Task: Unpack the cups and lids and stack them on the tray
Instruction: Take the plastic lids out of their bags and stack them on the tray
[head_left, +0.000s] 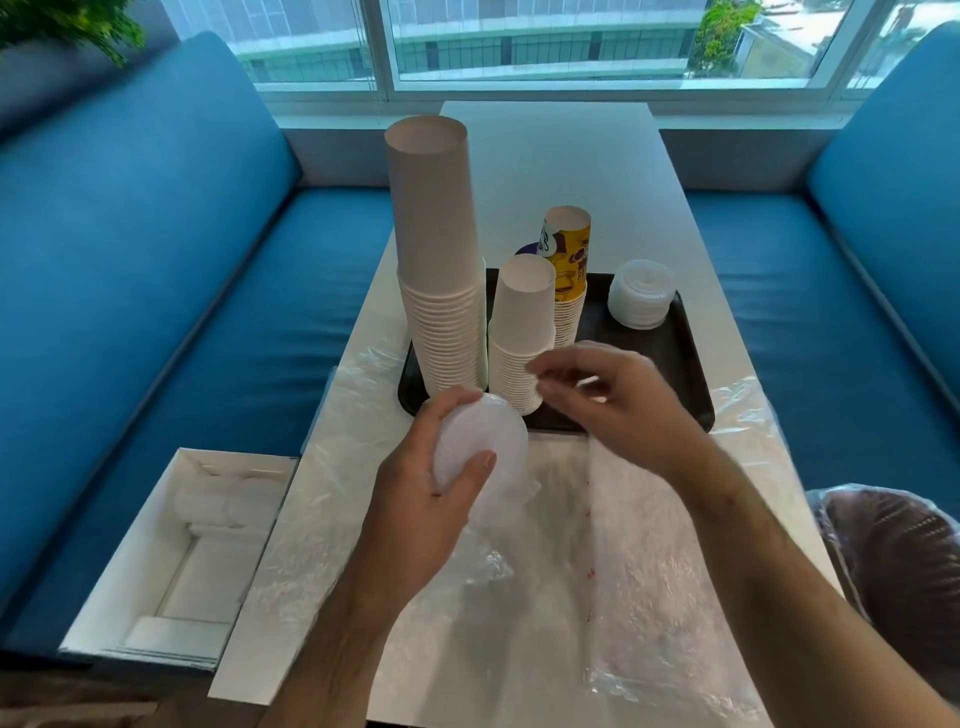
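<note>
A black tray (670, 353) holds a tall stack of upturned white paper cups (441, 260), a shorter white stack (522, 338), a yellow printed cup stack (569, 270) behind it, and a low pile of translucent lids (641, 301) at the tray's far right. Just in front of the tray, my left hand (415, 499) grips a stack of translucent lids (480, 441) still partly in clear plastic wrap. My right hand (613, 400) hovers over the tray's front edge, its fingertips pinching a thin piece of clear plastic wrap.
Crumpled clear plastic wrap (597, 571) covers the near half of the white table (561, 171). An open white cardboard box (182, 551) sits on the blue bench at left. A bin lined with plastic (893, 561) stands at right.
</note>
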